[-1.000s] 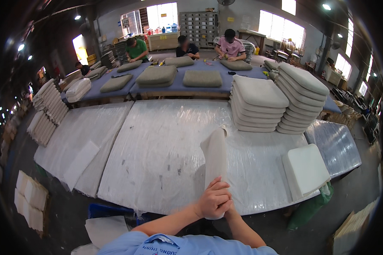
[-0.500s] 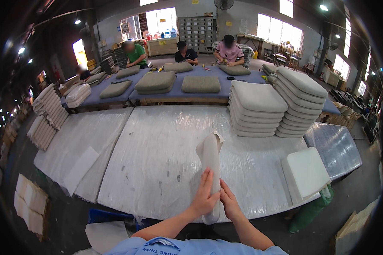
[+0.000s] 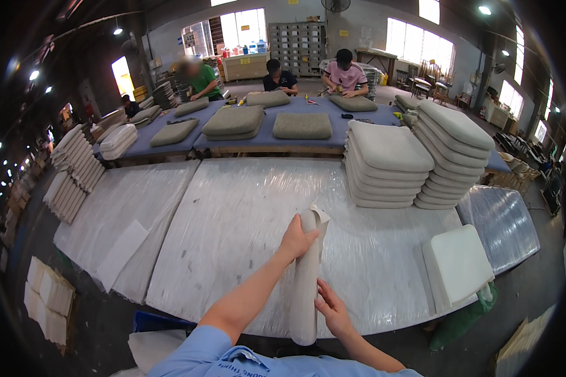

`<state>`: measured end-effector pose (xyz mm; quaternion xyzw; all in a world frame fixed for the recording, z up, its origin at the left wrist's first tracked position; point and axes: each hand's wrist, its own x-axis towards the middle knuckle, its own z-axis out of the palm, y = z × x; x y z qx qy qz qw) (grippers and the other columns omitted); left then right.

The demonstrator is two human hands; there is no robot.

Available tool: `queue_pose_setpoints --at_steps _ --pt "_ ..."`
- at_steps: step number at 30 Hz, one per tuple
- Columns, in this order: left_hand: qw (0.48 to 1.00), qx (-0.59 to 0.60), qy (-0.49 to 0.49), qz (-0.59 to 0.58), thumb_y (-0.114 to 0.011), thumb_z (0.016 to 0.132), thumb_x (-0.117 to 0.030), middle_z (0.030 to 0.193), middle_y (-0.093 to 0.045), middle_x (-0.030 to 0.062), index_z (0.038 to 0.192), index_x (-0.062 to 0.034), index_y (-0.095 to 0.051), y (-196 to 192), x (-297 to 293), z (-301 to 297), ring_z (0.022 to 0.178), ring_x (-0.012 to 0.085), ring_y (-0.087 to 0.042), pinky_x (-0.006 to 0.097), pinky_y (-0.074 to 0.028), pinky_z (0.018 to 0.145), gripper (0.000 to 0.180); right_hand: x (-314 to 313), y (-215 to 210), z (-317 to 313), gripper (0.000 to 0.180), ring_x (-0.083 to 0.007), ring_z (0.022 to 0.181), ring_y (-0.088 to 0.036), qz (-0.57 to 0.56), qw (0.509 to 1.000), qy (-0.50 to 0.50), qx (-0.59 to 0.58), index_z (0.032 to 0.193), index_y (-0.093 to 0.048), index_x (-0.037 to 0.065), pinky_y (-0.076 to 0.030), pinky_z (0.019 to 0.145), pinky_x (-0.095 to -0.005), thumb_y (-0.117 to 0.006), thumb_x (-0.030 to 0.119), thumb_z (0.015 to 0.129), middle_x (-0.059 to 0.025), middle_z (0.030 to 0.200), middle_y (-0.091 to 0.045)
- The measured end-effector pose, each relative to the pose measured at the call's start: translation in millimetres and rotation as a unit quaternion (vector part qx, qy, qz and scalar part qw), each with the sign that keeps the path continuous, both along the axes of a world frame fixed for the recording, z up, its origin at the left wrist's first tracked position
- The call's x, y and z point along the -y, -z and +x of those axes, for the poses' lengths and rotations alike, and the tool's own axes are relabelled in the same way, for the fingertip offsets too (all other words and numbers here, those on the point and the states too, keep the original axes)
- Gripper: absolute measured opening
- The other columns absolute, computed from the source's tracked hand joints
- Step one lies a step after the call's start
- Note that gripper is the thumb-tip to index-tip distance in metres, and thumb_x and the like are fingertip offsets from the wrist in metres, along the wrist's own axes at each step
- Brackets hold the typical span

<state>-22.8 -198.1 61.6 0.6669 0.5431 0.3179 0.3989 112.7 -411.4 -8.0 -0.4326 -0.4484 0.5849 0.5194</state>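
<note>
A pale grey seat cushion [image 3: 305, 295] stands on its narrow edge before me, its long side running away from my body. My left hand [image 3: 299, 237] is closed around its far end. A thin white sheet [image 3: 321, 220] sticks out past that end, its corner folded over. My right hand [image 3: 334, 308] is by the cushion's right side, nearer to me, fingers extended and loosely apart. Whether its fingertips touch the cushion I cannot tell. Beneath lies the plastic-wrapped worktable [image 3: 233, 220].
Two tall stacks of cushions [image 3: 390, 147] rise at the back right. A pile of white sheets [image 3: 459, 261] lies at the right edge, above a green bag [image 3: 462, 327]. Beyond is a blue-covered table [image 3: 264, 138] with grey cushions and several people. More cushions [image 3: 75, 157] are stacked at left.
My left hand has slid from the cushion's middle to its far end and gripped it. My right hand has moved slightly toward me, away from the left.
</note>
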Motion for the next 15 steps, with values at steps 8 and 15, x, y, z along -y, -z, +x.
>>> queue_pose_setpoints --at_steps 8,15 --pt "0.99 0.14 0.016 -0.033 -0.071 0.088 -0.018 0.15 -0.055 0.0238 0.162 0.0051 -0.029 32.0 -30.1 13.0 0.133 0.0265 -0.058 0.035 -0.046 0.111 0.088 -86.1 14.4 28.8 0.066 -0.0223 0.142 -0.051 0.037 0.994 0.054 0.091 0.157 -0.047 0.005 -0.046 0.109 -0.0373 -0.072 0.015 0.097 -0.012 0.156 -0.054" --pt "0.989 0.144 0.015 -0.008 -0.071 0.087 -0.014 0.152 -0.052 0.0225 0.162 0.0064 -0.026 41.5 -36.4 16.1 0.133 0.0241 -0.056 0.033 -0.045 0.111 0.09 -223.2 -15.3 40.5 0.038 -0.0283 0.119 -0.065 0.308 0.859 0.255 0.319 0.13 -0.067 0.007 -0.052 0.096 -0.036 -0.07 0.011 0.093 -0.0153 0.131 -0.068"
